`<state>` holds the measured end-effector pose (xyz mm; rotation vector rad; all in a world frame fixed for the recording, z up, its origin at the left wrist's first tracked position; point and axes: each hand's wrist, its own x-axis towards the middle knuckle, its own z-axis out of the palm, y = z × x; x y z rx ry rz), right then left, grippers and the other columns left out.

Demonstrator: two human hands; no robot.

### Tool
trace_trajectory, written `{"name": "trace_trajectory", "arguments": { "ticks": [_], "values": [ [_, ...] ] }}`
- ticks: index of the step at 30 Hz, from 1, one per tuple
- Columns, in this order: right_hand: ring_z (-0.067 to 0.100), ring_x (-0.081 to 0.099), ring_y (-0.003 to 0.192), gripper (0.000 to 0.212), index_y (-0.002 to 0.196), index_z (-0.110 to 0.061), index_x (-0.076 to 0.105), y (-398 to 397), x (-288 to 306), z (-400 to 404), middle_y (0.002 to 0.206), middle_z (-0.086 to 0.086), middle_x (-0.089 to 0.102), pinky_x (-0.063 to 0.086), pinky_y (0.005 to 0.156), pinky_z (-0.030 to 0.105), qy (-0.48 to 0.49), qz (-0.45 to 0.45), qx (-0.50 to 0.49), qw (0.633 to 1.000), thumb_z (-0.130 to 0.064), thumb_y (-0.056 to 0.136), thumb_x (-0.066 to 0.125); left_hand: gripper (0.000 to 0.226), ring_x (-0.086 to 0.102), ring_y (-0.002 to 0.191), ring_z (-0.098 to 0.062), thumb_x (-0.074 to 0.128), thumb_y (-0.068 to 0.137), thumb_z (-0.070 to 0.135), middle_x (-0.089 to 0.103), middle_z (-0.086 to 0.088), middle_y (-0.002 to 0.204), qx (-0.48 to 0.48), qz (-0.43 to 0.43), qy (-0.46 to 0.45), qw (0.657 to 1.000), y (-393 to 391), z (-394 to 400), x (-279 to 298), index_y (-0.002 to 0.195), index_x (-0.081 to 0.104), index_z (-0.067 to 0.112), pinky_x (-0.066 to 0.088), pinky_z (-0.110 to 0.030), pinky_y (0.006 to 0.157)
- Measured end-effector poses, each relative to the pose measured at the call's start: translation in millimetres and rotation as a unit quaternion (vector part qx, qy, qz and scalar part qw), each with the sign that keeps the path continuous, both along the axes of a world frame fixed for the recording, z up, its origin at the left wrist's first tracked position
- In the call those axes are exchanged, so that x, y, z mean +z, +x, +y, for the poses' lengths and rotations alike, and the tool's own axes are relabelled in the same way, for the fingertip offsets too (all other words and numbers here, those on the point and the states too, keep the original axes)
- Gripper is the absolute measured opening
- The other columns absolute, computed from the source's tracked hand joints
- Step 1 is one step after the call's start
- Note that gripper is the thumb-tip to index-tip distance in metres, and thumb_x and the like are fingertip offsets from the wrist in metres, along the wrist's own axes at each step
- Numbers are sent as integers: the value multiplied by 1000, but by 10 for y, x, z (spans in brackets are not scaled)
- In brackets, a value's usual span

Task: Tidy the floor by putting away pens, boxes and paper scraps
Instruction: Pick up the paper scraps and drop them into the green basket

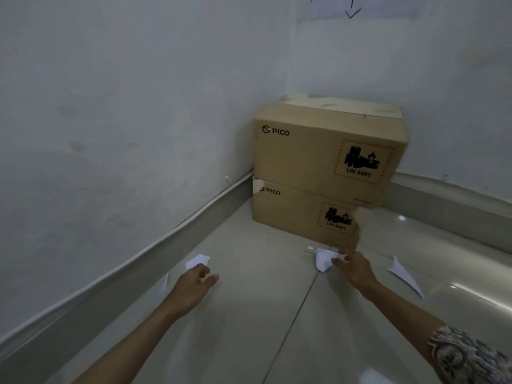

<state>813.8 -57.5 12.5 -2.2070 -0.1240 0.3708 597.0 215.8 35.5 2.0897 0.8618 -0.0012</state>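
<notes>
Two brown cardboard boxes are stacked in the room's corner, the upper box [327, 151] on the lower box [302, 217]. My right hand [354, 268] pinches a crumpled white paper scrap [322, 259] just in front of the lower box. My left hand [194, 281] hovers with loosely spread fingers right behind a white paper scrap [197, 261] on the floor, holding nothing. Another torn scrap [403, 274] lies flat to the right, and a thin sliver [165, 282] lies left of my left hand.
Pale glossy floor tiles [263, 314] run up to a grey skirting board [116, 281] with a white cable along the left wall. White walls meet behind the boxes. No pens are in view.
</notes>
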Motion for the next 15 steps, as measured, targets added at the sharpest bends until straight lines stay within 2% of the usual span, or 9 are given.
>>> {"name": "trace_trajectory", "arguments": {
  "ticks": [1, 2, 3, 4, 6, 7, 9, 11, 15],
  "values": [
    [29, 56, 98, 15, 90, -2, 67, 45, -48, 18, 96, 12, 63, 37, 68, 27, 4, -4, -5, 1000, -15, 90, 58, 28, 56, 107, -20, 56, 91, 30, 60, -10, 121, 6, -3, -10, 1000, 36, 7, -52, 110, 59, 10, 36, -24, 82],
    [27, 55, 90, 23, 70, -9, 62, 98, -111, 46, 81, 10, 60, 35, 61, 26, 1, -10, -10, 1000, -16, 91, 57, 27, 56, 103, -19, 56, 91, 31, 60, -9, 119, 10, -11, -22, 1000, 63, 15, -96, 108, 59, 11, 37, -25, 82],
    [25, 53, 85, 32, 60, -11, 54, 125, -147, 78, 72, 8, 55, 32, 56, 26, -1, -13, -16, 1000, -18, 92, 55, 26, 55, 100, -18, 55, 91, 31, 60, -8, 117, 15, -17, -38, 999, 73, 11, -120, 107, 60, 12, 37, -26, 82],
    [25, 53, 83, 34, 60, -8, 53, 143, -181, 114, 71, 11, 54, 31, 55, 29, -8, -18, -19, 1000, -20, 92, 55, 25, 55, 99, -18, 55, 91, 31, 60, -6, 115, 18, -26, -53, 998, 80, 12, -152, 107, 60, 12, 38, -26, 82],
    [30, 59, 84, 28, 77, 6, 63, 178, -286, 168, 79, 20, 63, 33, 63, 29, -15, -46, -17, 999, -19, 89, 59, 22, 55, 102, -18, 54, 92, 31, 60, -3, 112, 21, -35, -75, 996, 84, 11, -205, 106, 61, 15, 41, -28, 83],
    [33, 62, 85, 24, 84, 12, 65, 198, -352, 191, 83, 23, 66, 35, 65, 29, -16, -67, -12, 998, -12, 86, 62, 19, 56, 103, -18, 53, 92, 30, 61, -2, 110, 23, -41, -81, 996, 90, 11, -229, 103, 62, 17, 42, -29, 83],
    [37, 63, 83, 12, 83, 19, 64, 188, -430, 219, 83, 27, 66, 41, 65, 34, -3, -92, -16, 996, 9, 78, 61, 12, 57, 103, -19, 53, 92, 27, 62, -1, 104, 26, -61, -93, 994, 88, -3, -228, 94, 62, 19, 44, -29, 80],
    [32, 61, 77, 12, 80, 19, 64, 149, -445, 268, 83, 30, 66, 44, 64, 35, 26, -115, -16, 993, 19, 72, 55, 11, 59, 101, -21, 53, 93, 24, 62, -4, 102, 36, -73, -111, 991, 99, -7, -223, 91, 62, 18, 44, -28, 75],
    [22, 56, 72, 18, 85, 10, 67, 13, -368, 489, 80, 15, 64, 42, 53, 17, 93, -94, -5, 991, 17, 71, 59, 9, 60, 98, -20, 56, 91, 23, 63, -8, 104, 57, -84, -149, 984, 144, -69, -185, 93, 61, 16, 45, -29, 73]
  ]
}}
